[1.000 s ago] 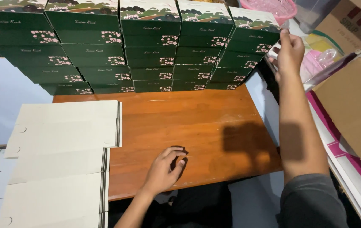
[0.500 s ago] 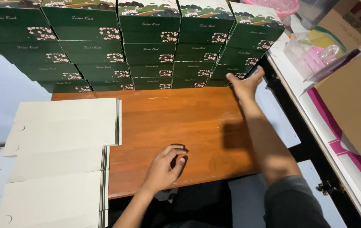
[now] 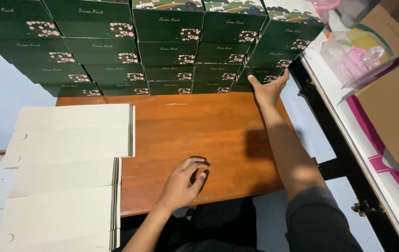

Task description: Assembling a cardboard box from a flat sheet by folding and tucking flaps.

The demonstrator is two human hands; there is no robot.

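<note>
Across the middle lies a wooden table point(image 3: 181, 130), with flat cream cartons point(image 3: 69, 140) stacked at lower left. Right hand point(image 3: 268, 88), fingers spread and grasping nothing, presses the dark green boxes point(image 3: 171, 46) stacked along the top. Left hand point(image 3: 184, 183) rests loosely curled on the table, empty.

Bare forearms, dark grey short sleeve, dark trousers

hands point(image 3: 181, 184): 2 | tables point(image 3: 209, 126): 1 | flat-carton stacks point(image 3: 73, 130): 2 | green-box point(image 3: 169, 46) columns: 5
</note>
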